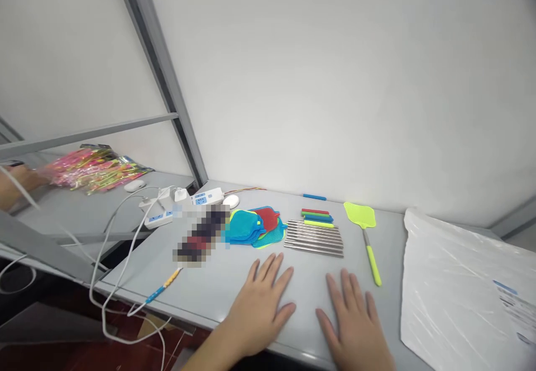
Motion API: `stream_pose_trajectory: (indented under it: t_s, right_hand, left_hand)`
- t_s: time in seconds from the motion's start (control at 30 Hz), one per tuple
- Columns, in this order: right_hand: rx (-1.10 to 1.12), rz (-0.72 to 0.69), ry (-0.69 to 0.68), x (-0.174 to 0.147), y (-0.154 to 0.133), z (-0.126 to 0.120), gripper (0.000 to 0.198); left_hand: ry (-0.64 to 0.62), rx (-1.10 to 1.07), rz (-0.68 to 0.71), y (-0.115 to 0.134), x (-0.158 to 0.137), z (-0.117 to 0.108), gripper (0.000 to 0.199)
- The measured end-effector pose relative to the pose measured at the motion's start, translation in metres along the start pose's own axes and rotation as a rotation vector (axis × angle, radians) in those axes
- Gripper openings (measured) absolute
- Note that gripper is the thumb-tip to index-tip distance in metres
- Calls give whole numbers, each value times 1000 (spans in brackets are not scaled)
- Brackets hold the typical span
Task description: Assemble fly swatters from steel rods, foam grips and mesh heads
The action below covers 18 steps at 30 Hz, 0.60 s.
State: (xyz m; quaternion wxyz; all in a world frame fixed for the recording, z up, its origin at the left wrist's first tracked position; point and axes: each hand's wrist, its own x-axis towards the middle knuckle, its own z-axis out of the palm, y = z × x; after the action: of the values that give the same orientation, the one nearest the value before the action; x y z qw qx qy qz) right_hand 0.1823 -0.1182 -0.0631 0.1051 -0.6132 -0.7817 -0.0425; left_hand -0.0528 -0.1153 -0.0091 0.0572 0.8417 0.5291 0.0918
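Observation:
My left hand lies flat on the grey table with its fingers spread, holding nothing. To its right my right hand rests the same way, palm down and open. Beyond them is a row of metal rods, side by side. Several coloured handle grips lie just behind the rods, and a lone blue grip sits nearer the wall. Left of the rods is a pile of fly swatter heads in blue, red and yellow-green. A whole yellow-green fly swatter lies right of the rods.
A white plastic package covers the table's right side. At left are power strips, white cables, a blurred-out item and a metal frame post. Beyond it, another person's hand is beside a bag of colourful items.

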Motion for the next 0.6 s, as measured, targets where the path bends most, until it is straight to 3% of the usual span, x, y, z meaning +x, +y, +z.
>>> stream_pose_trajectory:
  t_s: [0.23,0.37,0.5,0.6]
  right_hand:
    - [-120,-132,158,-2,20,23,72]
    - [-118,-141,178,0,21,27,76]
    - [-96,-122,213,1,22,41,77]
    - [-84,-117,168,2,25,45,75]
  left_hand:
    - [34,29,49,-16,8,31,66]
    - [112,107,103,-25,14,51,67]
    - [213,174,28,-26,14,68,62]
    - [262,206,26,-26,14,66,57]
